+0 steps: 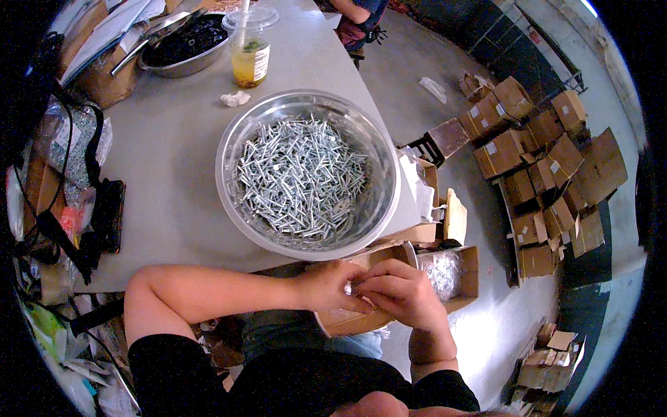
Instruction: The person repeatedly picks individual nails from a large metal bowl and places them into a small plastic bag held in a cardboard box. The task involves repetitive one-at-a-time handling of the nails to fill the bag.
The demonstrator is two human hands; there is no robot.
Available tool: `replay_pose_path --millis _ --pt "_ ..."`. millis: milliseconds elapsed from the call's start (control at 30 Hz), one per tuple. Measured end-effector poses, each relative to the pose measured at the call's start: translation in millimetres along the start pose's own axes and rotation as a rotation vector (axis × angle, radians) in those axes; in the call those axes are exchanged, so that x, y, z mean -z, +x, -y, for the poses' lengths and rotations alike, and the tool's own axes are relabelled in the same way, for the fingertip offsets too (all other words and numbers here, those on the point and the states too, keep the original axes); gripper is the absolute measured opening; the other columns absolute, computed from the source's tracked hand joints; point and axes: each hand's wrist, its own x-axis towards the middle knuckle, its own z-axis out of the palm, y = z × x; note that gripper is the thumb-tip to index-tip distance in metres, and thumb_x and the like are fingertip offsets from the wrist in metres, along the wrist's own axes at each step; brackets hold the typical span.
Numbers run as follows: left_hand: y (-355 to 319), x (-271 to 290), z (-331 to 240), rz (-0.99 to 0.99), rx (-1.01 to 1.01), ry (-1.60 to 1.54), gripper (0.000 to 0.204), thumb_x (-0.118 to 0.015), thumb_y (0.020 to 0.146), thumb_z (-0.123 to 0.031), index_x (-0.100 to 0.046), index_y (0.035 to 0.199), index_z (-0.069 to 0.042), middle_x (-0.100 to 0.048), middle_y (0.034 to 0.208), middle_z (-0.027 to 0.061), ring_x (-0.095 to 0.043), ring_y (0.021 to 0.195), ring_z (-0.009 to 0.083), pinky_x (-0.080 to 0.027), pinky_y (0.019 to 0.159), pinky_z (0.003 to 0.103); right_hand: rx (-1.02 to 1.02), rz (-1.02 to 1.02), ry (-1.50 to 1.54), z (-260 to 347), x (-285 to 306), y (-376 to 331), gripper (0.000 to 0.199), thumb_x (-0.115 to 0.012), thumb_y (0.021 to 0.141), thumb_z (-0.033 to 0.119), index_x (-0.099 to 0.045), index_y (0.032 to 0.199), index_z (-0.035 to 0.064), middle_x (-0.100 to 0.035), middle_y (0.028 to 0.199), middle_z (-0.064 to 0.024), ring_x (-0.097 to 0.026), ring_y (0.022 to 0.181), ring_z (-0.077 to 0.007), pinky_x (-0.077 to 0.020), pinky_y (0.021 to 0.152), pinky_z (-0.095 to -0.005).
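Note:
A large steel bowl (381, 208) full of silvery screws (302, 177) stands at the front of the grey table (170, 201). Just this side of its rim, my left hand (328, 286) and my right hand (397, 290) meet in front of my body. The left fingers are curled round something small and shiny that pokes out between the hands, too small to name. My right fingertips pinch together at the same spot, and what lies in them is hidden. Beneath both hands is an open cardboard box (347, 323).
Another box (467, 297) holds clear plastic bags (442, 272) to the right. On the table stand a drink cup (251, 61), crumpled tissue (235, 99) and a basin of dark pieces (186, 43). A phone-like black slab (111, 217) lies left. Stacked cartons (504, 153) line the right; a person (358, 21) is behind.

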Motion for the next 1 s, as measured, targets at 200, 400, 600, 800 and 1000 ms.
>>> replay_pose_path --millis 200,400,600,800,1000 --pt "2 -10 7 -0.07 -0.111 -0.26 0.038 -0.08 0.072 -0.033 -0.063 0.087 -0.002 -0.064 0.075 0.0081 -0.06 0.07 0.0167 -0.048 0.067 0.033 -0.04 -0.042 -0.018 10 -4 1 0.022 -0.072 0.076 0.01 -0.068 0.097 0.0088 -0.064 0.1 -0.0107 -0.065 0.089 -0.0298 -0.055 0.076 -0.0369" --pt "0 -3 5 -0.003 -0.115 0.091 0.067 -0.078 0.071 -0.045 -0.056 0.119 -0.004 -0.065 0.101 0.0121 -0.064 0.093 0.0263 -0.049 0.083 0.039 0.163 -0.077 -0.095 -1 -5 1 0.026 -0.075 0.07 0.011 -0.068 0.094 0.0079 -0.064 0.1 -0.0103 -0.064 0.09 -0.0289 -0.0539 0.076 -0.0367" --pt "1 -2 -2 -0.114 -0.08 0.028 0.057 -0.076 0.075 -0.042 -0.058 0.116 -0.006 -0.056 0.122 0.0182 -0.052 0.118 0.0305 -0.043 0.096 0.042 0.199 -0.207 -0.207 -4 -8 0 0.025 -0.077 0.064 0.007 -0.066 0.086 0.0065 -0.065 0.095 -0.0093 -0.063 0.086 -0.028 -0.0538 0.073 -0.0368" --pt "3 -8 2 -0.389 -0.3 0.073 0.02 -0.066 0.085 -0.016 -0.059 0.097 -0.002 -0.061 0.091 0.0123 -0.061 0.087 0.025 -0.047 0.079 0.035 -0.078 -0.309 -0.083 -18 -11 -15 0.02 -0.078 0.066 0.003 -0.064 0.081 0.0042 -0.066 0.077 -0.0085 -0.066 0.069 -0.0224 -0.0516 0.06 -0.0294" --pt "0 -7 -3 -0.387 -0.28 0.055 0.009 -0.061 0.086 -0.01 -0.059 0.088 -0.001 -0.06 0.084 0.0113 -0.06 0.08 0.023 -0.047 0.074 0.034 -0.164 -0.206 0.036 -22 -14 -15 0.016 -0.076 0.073 0.007 -0.064 0.084 0.0046 -0.062 0.076 -0.0104 -0.062 0.071 -0.0279 -0.0504 0.062 -0.036"
